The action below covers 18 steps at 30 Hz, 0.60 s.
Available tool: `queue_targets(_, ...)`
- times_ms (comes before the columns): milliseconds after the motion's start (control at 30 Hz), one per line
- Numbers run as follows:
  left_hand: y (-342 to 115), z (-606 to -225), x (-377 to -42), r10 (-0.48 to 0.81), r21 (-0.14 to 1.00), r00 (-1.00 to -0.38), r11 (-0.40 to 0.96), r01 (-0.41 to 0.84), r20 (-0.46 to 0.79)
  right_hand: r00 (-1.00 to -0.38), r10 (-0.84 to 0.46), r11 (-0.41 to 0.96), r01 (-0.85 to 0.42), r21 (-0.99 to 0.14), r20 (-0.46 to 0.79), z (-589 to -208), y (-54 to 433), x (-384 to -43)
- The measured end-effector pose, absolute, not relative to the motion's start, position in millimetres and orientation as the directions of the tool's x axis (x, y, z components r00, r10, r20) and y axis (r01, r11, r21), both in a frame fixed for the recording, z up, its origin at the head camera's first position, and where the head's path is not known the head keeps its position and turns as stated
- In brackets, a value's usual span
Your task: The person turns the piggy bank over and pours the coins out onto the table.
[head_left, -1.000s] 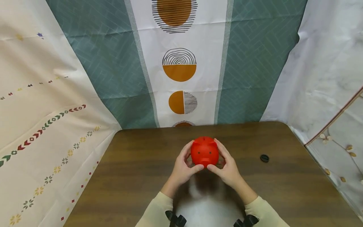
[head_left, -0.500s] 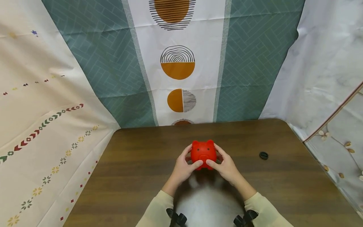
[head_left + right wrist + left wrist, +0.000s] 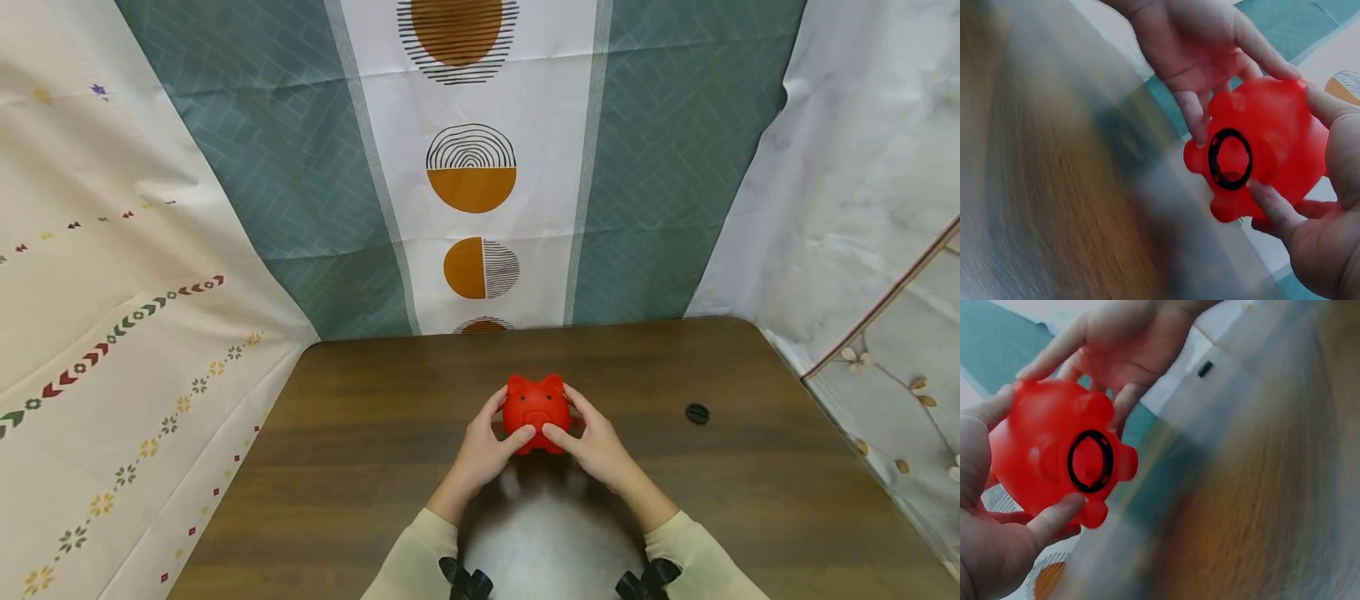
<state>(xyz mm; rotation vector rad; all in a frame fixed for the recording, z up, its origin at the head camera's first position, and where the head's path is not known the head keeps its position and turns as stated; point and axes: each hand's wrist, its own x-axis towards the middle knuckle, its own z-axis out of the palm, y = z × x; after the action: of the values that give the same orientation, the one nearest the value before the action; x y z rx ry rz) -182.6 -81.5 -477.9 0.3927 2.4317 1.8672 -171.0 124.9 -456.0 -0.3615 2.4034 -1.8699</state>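
Note:
A red piggy bank (image 3: 536,404) is held between both hands near the middle of the table, its face towards me and its ears up. My left hand (image 3: 482,446) grips its left side, with the thumb on the front below the snout. On the other side my right hand (image 3: 596,442) grips it in the same way. The wrist views show the underside, where a black ring (image 3: 1071,461) rims a round hole among stubby feet (image 3: 1225,209). Away to the right a round black plug (image 3: 697,413) with a ridge across it lies on the table.
The brown wooden table (image 3: 375,400) has a rounded far edge. Behind it hangs a green and white patterned cloth (image 3: 480,275). Pale cloths (image 3: 112,292) enclose the left and right sides. Black straps (image 3: 468,577) sit on both wrists.
The piggy bank has tipped from nose-down to a more upright pose, so its ears now point up and its feet show. Both hands keep their grip and have shifted slightly with it.

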Motion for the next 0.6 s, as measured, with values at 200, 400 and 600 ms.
queue_targets(200, -81.1, -487.8, -179.9, 0.222, 0.960, -0.970, 0.236, 0.152, 0.099, -0.973, -0.218, 0.220, -0.122, -0.968, 0.073, -481.7, 126.6, -175.7)
queue_targets(400, -75.1, -474.8, -175.7, 0.256, 0.938, -0.914, 0.064, 0.342, 0.315, -0.926, -0.222, 0.185, -0.347, -0.919, 0.305, -467.4, 130.6, -171.1)
queue_targets(600, -74.9, -472.9, -179.3, 0.235, 0.954, -0.956, 0.200, 0.223, 0.174, -0.960, -0.234, 0.226, -0.207, -0.952, 0.153, -447.3, 130.2, -165.3)
